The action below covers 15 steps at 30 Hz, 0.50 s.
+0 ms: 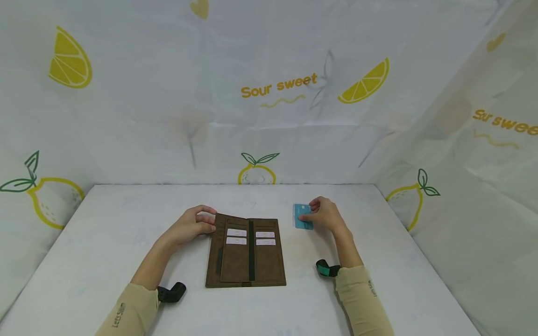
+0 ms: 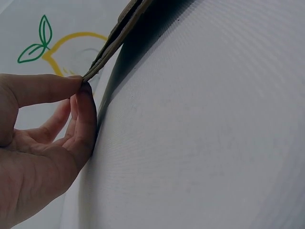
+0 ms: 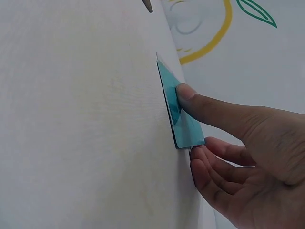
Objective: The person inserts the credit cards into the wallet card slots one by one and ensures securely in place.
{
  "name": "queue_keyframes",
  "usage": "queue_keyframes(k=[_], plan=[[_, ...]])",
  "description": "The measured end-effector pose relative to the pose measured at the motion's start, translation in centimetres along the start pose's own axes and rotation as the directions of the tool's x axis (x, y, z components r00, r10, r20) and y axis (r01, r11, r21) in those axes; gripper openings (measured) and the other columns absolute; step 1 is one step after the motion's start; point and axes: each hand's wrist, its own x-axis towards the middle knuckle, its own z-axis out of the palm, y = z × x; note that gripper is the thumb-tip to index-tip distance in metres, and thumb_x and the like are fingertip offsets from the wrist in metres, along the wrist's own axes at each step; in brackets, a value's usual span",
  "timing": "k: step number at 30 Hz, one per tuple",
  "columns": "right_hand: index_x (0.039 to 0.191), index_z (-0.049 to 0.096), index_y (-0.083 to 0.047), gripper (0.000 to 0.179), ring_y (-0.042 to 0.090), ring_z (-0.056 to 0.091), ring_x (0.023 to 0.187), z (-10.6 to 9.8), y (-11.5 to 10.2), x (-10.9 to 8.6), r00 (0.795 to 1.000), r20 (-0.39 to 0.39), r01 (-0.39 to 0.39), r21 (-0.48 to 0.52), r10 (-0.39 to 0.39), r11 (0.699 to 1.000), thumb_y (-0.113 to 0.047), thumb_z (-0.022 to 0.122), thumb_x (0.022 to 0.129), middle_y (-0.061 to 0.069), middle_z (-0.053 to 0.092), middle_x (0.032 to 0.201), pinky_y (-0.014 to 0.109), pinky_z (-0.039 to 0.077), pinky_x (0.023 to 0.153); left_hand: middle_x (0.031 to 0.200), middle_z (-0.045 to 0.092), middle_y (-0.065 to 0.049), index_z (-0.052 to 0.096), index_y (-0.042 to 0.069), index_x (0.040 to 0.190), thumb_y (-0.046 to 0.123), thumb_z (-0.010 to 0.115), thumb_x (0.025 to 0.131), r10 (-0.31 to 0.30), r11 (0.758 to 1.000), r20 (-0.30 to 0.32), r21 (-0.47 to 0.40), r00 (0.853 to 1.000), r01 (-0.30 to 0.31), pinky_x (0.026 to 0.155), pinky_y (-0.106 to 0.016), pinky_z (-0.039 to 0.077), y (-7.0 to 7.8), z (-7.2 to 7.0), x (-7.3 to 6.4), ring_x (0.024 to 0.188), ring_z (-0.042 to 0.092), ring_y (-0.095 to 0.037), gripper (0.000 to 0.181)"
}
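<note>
A brown wallet (image 1: 235, 266) lies spread on the white table, with white cards (image 1: 237, 232) showing in slots on both halves. At its upper left corner my left hand (image 1: 189, 228) pinches the edge between thumb and index finger. The left wrist view shows that edge (image 2: 112, 47) raised off the table. To the right of the wallet, a light blue card (image 1: 300, 212) with a pale, clear-looking strip along its far edge is in my right hand (image 1: 329, 217). In the right wrist view my thumb presses on the card's face (image 3: 190, 131), with fingers at its near edge.
The white table (image 1: 248, 312) ends at a pale wall sheet (image 1: 147, 154) printed with lemons and lettering. Another such sheet (image 1: 475, 186) rises along the right side. A black wrist device (image 1: 172, 293) sits at the left cuff, and a black and green one (image 1: 327, 269) at the right.
</note>
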Motion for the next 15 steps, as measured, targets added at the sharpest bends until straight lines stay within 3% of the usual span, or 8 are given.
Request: queue_keyframes(k=[6, 11, 15], plan=[[0.13, 0.064, 0.007, 0.06, 0.034, 0.069, 0.104, -0.28, 0.02, 0.05, 0.999, -0.037, 0.01, 0.033, -0.008, 0.999, -0.028, 0.091, 0.089, 0.022, 0.072, 0.114, 0.047, 0.058, 0.093, 0.117, 0.073, -0.016, 0.054, -0.003, 0.143, 0.008, 0.071, 0.098, 0.012, 1.0, 0.011, -0.004, 1.0, -0.012, 0.087, -0.028, 0.053, 0.0, -0.03, -0.08, 0.096, 0.067, -0.014, 0.05], [0.128, 0.066, 0.007, 0.039, 0.033, 0.075, 0.102, -0.47, 0.19, 0.18, 0.993, -0.069, 0.107, 0.153, -0.097, 0.982, -0.016, 0.08, 0.099, 0.025, 0.077, 0.112, 0.033, 0.057, 0.084, 0.118, 0.073, -0.017, 0.054, -0.003, 0.144, 0.008, 0.071, 0.098, 0.009, 1.0, 0.011, -0.003, 1.0, -0.009, 0.087, -0.028, 0.053, -0.03, -0.04, -0.01, 0.096, 0.067, -0.014, 0.05], [0.139, 0.064, 0.005, 0.039, 0.028, 0.075, 0.101, -0.38, -0.03, 0.23, 0.988, -0.037, 0.158, 0.246, -0.153, 0.956, -0.012, 0.072, 0.104, 0.027, 0.077, 0.117, 0.024, 0.054, 0.078, 0.119, 0.072, -0.018, 0.054, -0.002, 0.144, 0.009, 0.071, 0.098, 0.003, 1.0, 0.009, -0.001, 1.0, -0.003, 0.088, -0.029, 0.053, 0.0, -0.09, -0.02, 0.097, 0.067, -0.014, 0.05]])
